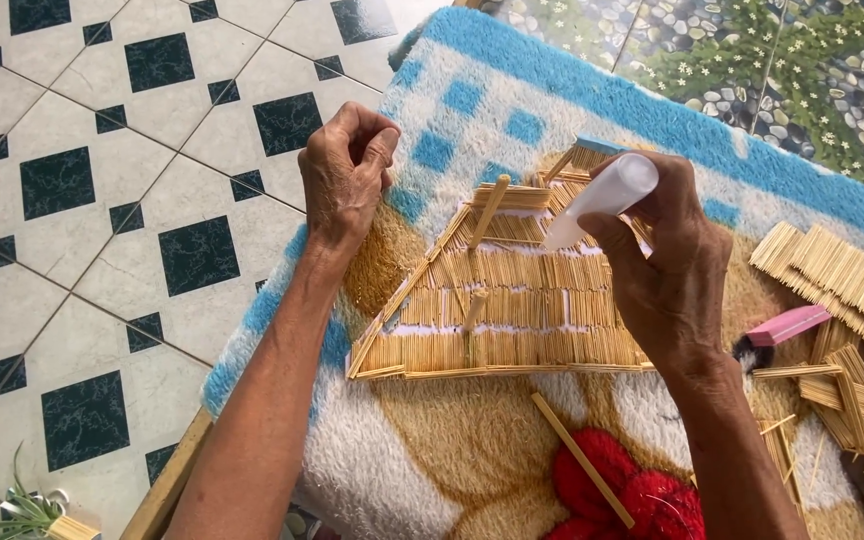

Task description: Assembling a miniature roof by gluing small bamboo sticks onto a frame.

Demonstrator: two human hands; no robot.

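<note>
Clamping a glue bottle point(602, 200) over the stick panel point(497, 300), right hand point(667, 270); left hand point(347, 175) pinched shut beside loose sticks point(842, 275).

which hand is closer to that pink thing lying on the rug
Right. The right hand, holding a white glue bottle, sits just left of the pink tool; the left hand is far across the stick roof panel.

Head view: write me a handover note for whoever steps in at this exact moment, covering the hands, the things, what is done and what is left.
Left hand: fingers pinched together above the panel's left corner; what it pinches is too small to tell.
Right hand: holds a white plastic glue bottle, nozzle down on the panel.
Triangular panel of thin wooden sticks: lies flat on the blue and cream fluffy rug.
Done: several rows of sticks cover the panel.
Left: loose stick bundles wait at the right, unused.
</note>
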